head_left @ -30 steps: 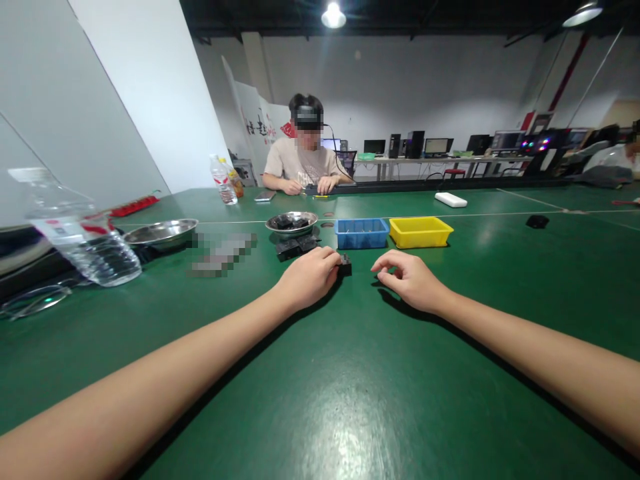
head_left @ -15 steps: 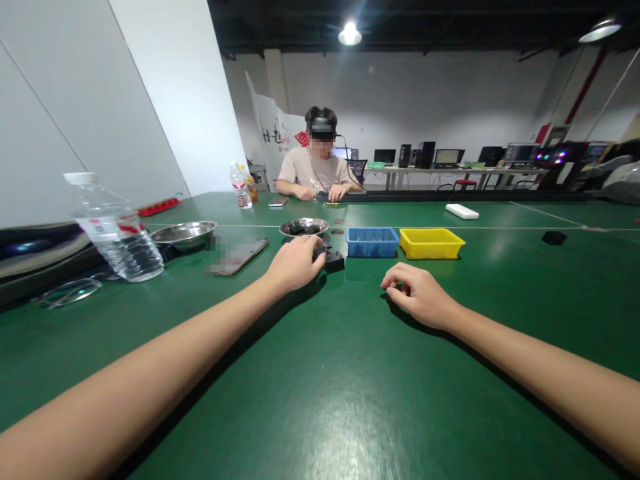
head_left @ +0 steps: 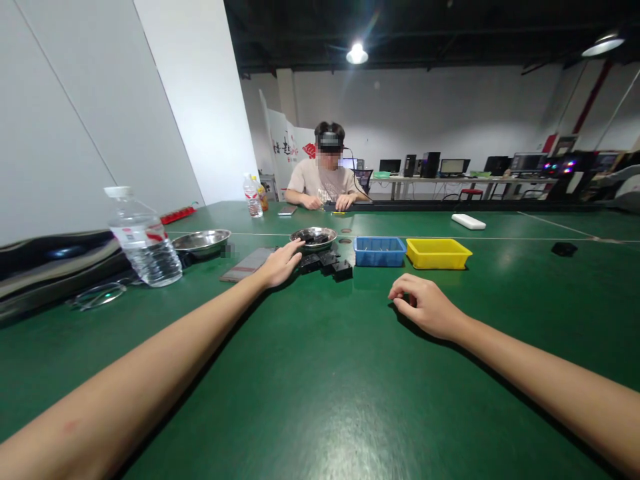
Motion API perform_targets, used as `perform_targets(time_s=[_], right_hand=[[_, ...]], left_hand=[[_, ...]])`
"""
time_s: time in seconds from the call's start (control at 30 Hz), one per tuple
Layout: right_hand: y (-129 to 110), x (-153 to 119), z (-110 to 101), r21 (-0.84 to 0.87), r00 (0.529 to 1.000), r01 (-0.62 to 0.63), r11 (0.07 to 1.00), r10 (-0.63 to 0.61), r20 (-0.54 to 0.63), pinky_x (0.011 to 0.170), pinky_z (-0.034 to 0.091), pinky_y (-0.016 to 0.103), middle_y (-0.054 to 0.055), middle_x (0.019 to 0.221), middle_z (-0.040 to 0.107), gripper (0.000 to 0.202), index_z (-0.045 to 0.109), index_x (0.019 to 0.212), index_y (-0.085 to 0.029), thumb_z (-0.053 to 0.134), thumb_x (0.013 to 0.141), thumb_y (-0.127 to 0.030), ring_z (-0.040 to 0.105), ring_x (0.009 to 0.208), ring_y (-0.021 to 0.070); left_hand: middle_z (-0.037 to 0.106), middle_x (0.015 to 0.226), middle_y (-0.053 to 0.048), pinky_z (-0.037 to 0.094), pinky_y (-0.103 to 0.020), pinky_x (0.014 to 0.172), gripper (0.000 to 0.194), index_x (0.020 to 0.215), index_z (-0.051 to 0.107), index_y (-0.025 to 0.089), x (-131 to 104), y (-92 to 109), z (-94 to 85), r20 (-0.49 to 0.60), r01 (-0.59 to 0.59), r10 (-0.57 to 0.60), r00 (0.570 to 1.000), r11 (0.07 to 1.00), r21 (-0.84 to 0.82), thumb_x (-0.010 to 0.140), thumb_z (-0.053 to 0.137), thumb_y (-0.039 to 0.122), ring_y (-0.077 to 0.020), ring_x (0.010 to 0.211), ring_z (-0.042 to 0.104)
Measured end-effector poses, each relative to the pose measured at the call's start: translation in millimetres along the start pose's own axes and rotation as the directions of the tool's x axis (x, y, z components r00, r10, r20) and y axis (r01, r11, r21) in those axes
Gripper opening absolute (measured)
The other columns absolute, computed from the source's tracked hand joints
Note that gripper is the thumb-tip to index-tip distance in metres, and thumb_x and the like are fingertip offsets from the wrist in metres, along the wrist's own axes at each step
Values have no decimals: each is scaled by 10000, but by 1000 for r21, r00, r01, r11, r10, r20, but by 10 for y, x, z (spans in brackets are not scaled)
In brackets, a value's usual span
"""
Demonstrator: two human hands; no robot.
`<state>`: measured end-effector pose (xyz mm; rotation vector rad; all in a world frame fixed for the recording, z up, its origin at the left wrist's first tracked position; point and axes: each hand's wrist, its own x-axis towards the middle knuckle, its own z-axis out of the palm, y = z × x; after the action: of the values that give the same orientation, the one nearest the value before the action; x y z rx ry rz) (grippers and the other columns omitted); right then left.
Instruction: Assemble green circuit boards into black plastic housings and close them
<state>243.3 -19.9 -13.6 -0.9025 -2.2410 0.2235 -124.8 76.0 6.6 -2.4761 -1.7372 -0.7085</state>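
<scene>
My left hand (head_left: 281, 265) lies at the left of a group of black plastic parts (head_left: 327, 264), its fingers stretched out and empty. Its fingertips reach toward the near rim of a round metal dish (head_left: 327, 244) that holds more black pieces. Whether the fingers touch the nearest part I cannot tell. Resting on the green table, my right hand (head_left: 425, 305) is loosely curled, a gap showing between thumb and fingers, and nothing is visible in it. Beyond it stand a blue bin (head_left: 380, 257) with small items inside and a yellow bin (head_left: 440, 259).
On the left are a water bottle (head_left: 150, 250), glasses (head_left: 103, 295), a metal bowl (head_left: 203, 251) and a phone (head_left: 245, 265). A white box-like object (head_left: 468, 221) and a black piece (head_left: 564, 249) lie right. Across the table (head_left: 320, 373) sits a person (head_left: 325, 180) with both hands on it.
My left hand has drawn back leftward off the black parts and its fingers have straightened, uncovering them. My right hand stays in about the same place on the table. The view has shifted slightly.
</scene>
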Motion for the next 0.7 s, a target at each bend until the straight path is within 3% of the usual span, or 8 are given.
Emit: perform_targets(time_s=[0.1,0.2,0.33,0.47,0.57,0.7], right_hand=[[-6,6,8,-10,1000,7,1000,-7,-5,678,462,289,43,850,652,126,645,810,-191,561,832,-101,576,713,162],[-12,14,17,-12,1000,12,1000,-12,-11,699,469,295,45,844,646,129,645,807,-186,560,828,-91,582,732,167],[-20,18,22,-10,1000,14,1000,-14,-7,715,477,295,40,833,639,142,648,806,-189,565,812,-74,590,740,167],[-16,16,23,-9,1000,13,1000,-13,-6,734,489,305,42,841,636,146,647,812,-188,563,802,-69,598,753,171],[8,11,30,-25,999,8,1000,-9,-35,775,506,331,59,905,635,141,640,829,-192,555,810,-80,612,816,189],[35,-1,39,-77,987,19,997,-31,-158,836,530,371,90,996,612,127,627,912,-197,543,851,-125,620,920,223]], left_hand=[[494,1509,-159,336,-457,1202,540,1426,476,121,32,22,27,-25,-13,13,1000,1000,19,958,297,320,-263,1423,447],[559,1398,-190,425,-453,1123,494,1335,556,104,66,33,11,-40,-12,14,999,999,47,900,359,231,-293,1304,555],[680,1113,-169,534,-434,927,309,1042,672,145,136,-16,-12,-58,20,-16,998,997,74,805,479,193,-306,1019,674],[696,830,-99,539,-379,813,96,766,625,199,184,-53,-17,-125,45,-35,992,996,74,759,531,179,-280,863,667],[682,840,-96,527,-371,800,120,752,596,200,163,-13,-43,-226,43,-27,974,997,69,760,493,139,-273,869,651],[672,943,-104,515,-370,858,169,828,598,188,97,153,-142,-367,-3,22,930,999,52,811,444,119,-255,939,634]])
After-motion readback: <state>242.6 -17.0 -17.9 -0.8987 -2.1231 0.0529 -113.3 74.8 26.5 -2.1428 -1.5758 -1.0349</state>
